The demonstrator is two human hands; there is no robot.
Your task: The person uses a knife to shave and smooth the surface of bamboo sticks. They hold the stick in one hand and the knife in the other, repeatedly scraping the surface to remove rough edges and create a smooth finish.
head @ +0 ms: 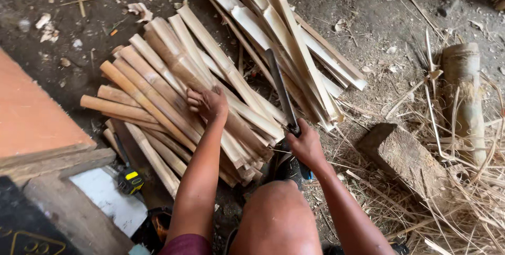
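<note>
Split bamboo slats point(173, 102) lie heaped on a dirt floor point(379, 18), long curved strips, tan and smooth on the outer skin, paler and fibrous inside. A second heap point(284, 28) of lighter, cream slats fans out farther back and to the right, overlapping the first. Right of both, dry stringy shavings point(463, 181) cover the ground around a rough grey wooden block point(405, 160) and a short upright bamboo section point(463, 92) with a frayed top.

The left hand point(208, 105) rests on top of the near heap, fingers curled over a slat, gripping it as far as one can tell from above. The right hand point(305, 144) is clenched around the handle of a long dark blade point(279, 86), a machete by its shape, which points away from the person and lies across the slats just right of the left hand. The heap sits directly in front of the person's bare knee point(279, 218), under both hands.

At near left stands an orange-topped slab point(31, 113) (its edge thick and grey), with a saw point(158, 165) and a yellow-and-black tape measure point(131, 180) lying beside it.
</note>
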